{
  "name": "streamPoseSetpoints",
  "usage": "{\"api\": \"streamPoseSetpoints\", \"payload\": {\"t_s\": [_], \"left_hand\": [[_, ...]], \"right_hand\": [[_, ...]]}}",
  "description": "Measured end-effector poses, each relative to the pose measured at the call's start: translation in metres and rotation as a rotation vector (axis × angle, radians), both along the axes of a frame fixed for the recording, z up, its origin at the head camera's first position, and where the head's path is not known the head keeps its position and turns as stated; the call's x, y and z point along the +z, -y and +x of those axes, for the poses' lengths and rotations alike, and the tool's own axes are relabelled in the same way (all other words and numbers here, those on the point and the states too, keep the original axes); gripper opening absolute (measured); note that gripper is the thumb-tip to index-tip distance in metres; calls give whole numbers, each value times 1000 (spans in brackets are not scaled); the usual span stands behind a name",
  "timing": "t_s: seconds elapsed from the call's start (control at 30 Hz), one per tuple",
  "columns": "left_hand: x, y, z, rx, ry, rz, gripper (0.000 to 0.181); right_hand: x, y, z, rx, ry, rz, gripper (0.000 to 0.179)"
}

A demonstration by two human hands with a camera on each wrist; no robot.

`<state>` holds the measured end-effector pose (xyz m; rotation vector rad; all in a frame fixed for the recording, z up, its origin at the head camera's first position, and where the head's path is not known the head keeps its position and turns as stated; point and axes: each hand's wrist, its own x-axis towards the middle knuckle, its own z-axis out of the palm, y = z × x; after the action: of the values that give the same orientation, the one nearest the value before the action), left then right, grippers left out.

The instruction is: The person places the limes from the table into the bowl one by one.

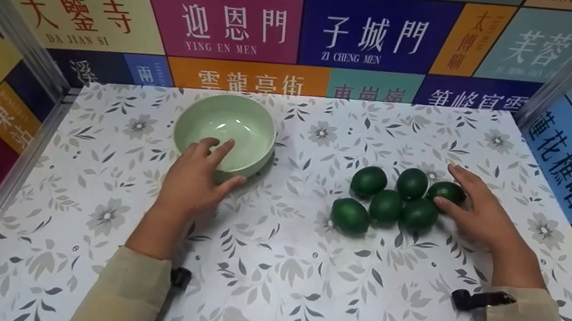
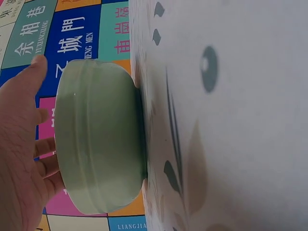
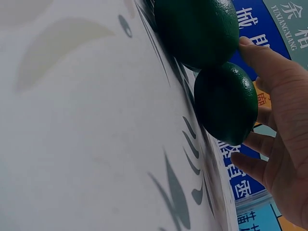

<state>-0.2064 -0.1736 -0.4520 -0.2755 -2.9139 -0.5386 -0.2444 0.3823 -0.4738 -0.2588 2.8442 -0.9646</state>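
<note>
A light green bowl (image 1: 254,143) stands upright at the back left of the table. My left hand (image 1: 194,177) hovers at its near rim, fingers loosely bent over the inside and thumb apart; in the left wrist view the hand (image 2: 21,139) is beside the bowl's outer wall (image 2: 101,139). Several dark green limes lie grouped right of centre, the nearest-left one (image 1: 350,216) at the group's edge. My right hand (image 1: 480,213) spreads its thumb and fingers around the rightmost lime (image 1: 446,192). In the right wrist view the fingertips are close by that lime (image 3: 226,103).
The table (image 1: 267,273) has a white cover with grey flowers and leaves. Panels printed with large characters (image 1: 227,23) rise behind it and on both sides. Metal posts stand at the back corners. A small black camera (image 1: 480,300) sits on the right wrist.
</note>
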Motion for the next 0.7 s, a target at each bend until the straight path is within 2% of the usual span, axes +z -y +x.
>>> {"api": "streamPoseSetpoints", "payload": {"t_s": [0.23, 0.43, 0.7], "left_hand": [[1, -2, 1, -41, -7, -35, 64], [2, -2, 2, -89, -33, -64, 45], [1, -2, 1, -121, -67, -94, 25]], "right_hand": [[-2, 1, 0, 6, -10, -13, 81], [-4, 1, 1, 17, -60, -21, 74], [-7, 0, 0, 46, -97, -18, 68]]}}
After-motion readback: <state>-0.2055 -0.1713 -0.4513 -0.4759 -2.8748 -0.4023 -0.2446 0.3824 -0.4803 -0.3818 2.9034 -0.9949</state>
